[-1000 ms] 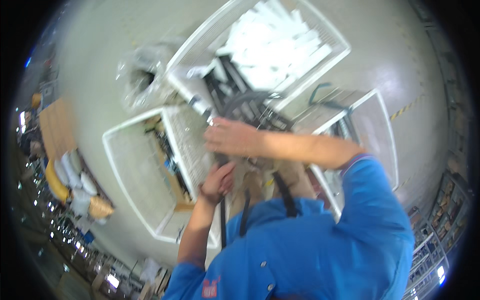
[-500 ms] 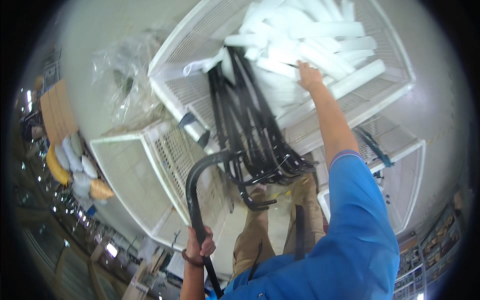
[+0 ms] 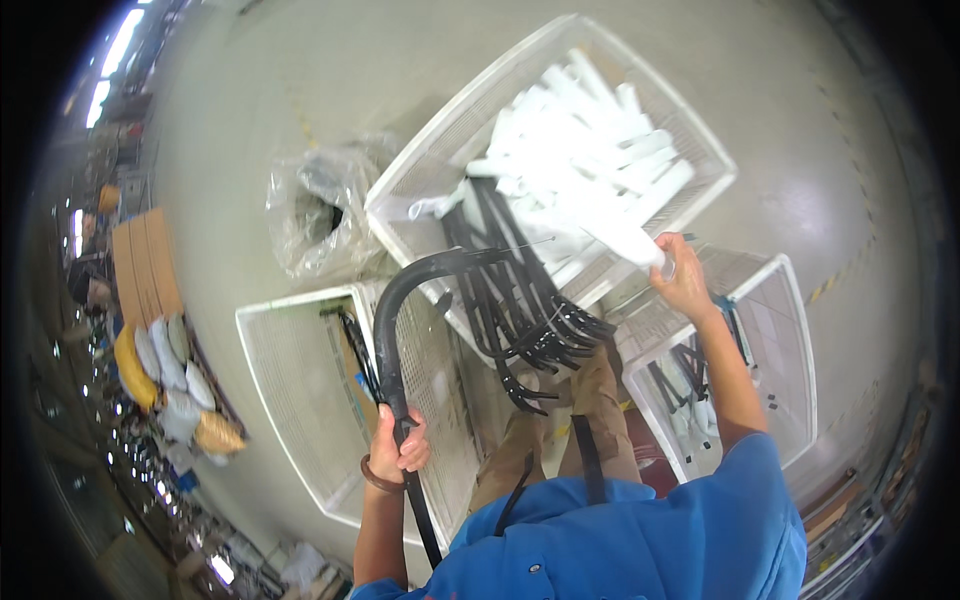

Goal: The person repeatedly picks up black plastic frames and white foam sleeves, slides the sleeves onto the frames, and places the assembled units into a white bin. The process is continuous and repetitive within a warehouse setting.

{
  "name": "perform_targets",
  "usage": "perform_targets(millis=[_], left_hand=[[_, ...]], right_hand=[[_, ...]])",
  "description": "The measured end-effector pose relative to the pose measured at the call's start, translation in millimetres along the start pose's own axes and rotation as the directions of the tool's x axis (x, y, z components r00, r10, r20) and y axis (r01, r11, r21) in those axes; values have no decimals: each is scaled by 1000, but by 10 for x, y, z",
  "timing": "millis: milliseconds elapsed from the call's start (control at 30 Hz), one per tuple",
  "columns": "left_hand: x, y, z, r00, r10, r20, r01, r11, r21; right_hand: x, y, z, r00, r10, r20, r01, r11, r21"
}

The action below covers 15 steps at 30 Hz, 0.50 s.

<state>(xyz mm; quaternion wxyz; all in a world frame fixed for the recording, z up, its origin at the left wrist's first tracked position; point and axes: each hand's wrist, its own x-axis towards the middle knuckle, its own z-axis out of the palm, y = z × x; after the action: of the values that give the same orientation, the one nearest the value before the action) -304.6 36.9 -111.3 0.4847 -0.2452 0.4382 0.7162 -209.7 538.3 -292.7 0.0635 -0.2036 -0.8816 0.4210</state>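
My left hand (image 3: 398, 445) is wrapped round a black bent tube (image 3: 387, 335), which rises from near my body and hooks over to the right at its top. My right hand (image 3: 684, 282) grips the near end of a white foam sleeve (image 3: 625, 238), at the near right edge of a white plastic basket (image 3: 722, 170). Behind that sleeve a heap of similar white sleeves (image 3: 575, 135) fills much of the basket. Several black bent tubes (image 3: 520, 290) lean over the basket's near side, their curved ends toward my legs.
Another white crate (image 3: 262, 385) stands at the left, with dark rods along its inner edge. At the right a third white crate (image 3: 800, 345) holds dark parts. A clear plastic bag (image 3: 300, 225) lies on the floor, beyond which are a cardboard sheet (image 3: 147, 265) and several sacks (image 3: 170, 355).
My right hand has come back from the heap toward the basket's near right edge, now with a white foam sleeve in it. My left hand still holds the black tube. The view has shifted.
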Motion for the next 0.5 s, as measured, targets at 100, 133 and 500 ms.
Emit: perform_targets(millis=[100,133,500], left_hand=[[-166,64,15,983,26,182,-29,1000,11],[-229,77,-1,979,31,203,-38,999,33],[-1296,-230,-690,870,-9,493,-80,984,160]], right_hand=[[-436,-359,-390,983,-98,-153,79,989,-124],[-572,-490,-472,980,-98,-175,76,989,-128],[-2316,-1868,-507,894,-183,-409,45,945,-325]])
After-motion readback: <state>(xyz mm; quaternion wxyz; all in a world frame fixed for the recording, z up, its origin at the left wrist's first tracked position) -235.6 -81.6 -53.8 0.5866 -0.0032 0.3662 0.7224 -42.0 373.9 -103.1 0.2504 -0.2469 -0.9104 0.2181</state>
